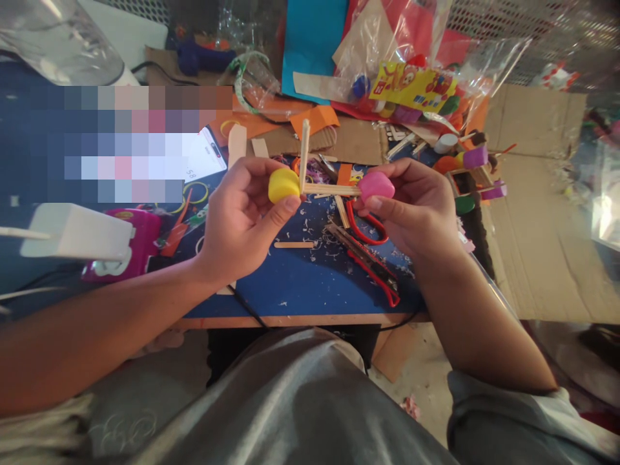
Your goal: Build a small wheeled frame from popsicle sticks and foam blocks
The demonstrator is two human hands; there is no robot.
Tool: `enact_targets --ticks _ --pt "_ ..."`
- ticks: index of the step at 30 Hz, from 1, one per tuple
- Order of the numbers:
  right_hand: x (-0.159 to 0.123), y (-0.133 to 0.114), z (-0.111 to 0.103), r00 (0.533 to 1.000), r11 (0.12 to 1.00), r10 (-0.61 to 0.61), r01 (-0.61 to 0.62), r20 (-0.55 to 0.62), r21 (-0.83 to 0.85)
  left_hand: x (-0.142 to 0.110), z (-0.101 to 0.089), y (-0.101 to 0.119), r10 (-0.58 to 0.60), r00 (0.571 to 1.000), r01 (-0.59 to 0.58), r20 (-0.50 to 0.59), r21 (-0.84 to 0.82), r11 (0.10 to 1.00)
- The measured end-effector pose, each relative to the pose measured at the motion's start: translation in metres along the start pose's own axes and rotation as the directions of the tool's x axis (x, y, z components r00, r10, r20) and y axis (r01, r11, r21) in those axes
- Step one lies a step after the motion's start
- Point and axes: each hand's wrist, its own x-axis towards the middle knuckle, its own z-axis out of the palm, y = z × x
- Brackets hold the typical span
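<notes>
Above the blue table, my left hand (247, 216) pinches a yellow round piece (283, 186) between thumb and fingers. My right hand (411, 206) grips a pink round piece (376, 186) the same way. Between them runs a wooden stick frame (332, 190), one bar level and one standing upright near the yellow piece, together forming an L. The level bar's right end meets the pink piece. What the round pieces are made of I cannot tell. Below the frame lie a box cutter (363, 255) and red-handled scissors (367, 226).
A loose wooden stick (294, 245) lies near several pale shavings. To the left are a white plug adapter (77, 231) and a phone (206, 155). Cardboard (537, 213) covers the right side. Plastic packaging (411, 90) and coloured paper fill the back.
</notes>
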Motion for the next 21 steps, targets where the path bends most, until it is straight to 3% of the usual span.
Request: enact_targets --ticks 21 --pt "-0.0012 0.0011 -0.0011 1.000 1.000 0.011 -0.011 -0.002 0.006 -0.0004 -0.0038 -0.0011 -0.019 0.999 0.020 0.036 -0.028 0.999"
